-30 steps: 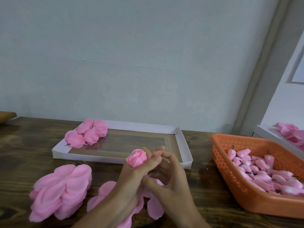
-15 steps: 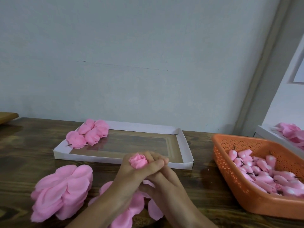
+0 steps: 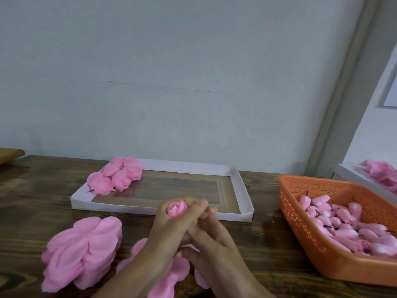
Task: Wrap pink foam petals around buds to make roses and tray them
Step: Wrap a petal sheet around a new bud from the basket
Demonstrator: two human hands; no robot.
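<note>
Wrapping is the step in hand: the rose [image 3: 177, 208] sits in your grip just in front of the white tray [image 3: 245, 194], not yet trayed.
Left of the tray's near corner, the petal stack [image 3: 83, 252] lies on the dark wood bench [image 3: 32, 201]; it is thin matte foam in rounded lobes that should bend easily and crease if squeezed. A few finished roses [image 3: 117, 176], puffy and ruffled, fill the tray's far-left corner. Your left hand [image 3: 169, 231] is clamped round the rose, with only its tight spiral top showing. Your right hand [image 3: 214, 244] is tucked against it, and I cannot tell whether it pinches a petal or merely presses. Under both wrists lie loose petals [image 3: 169, 276]. Next, I judge, you need a light squeeze at the base, then a lift over the tray's near rim. Right of the tray, the perforated orange basket [image 3: 300, 229] holds smooth, tapered buds [image 3: 343, 222].
</note>
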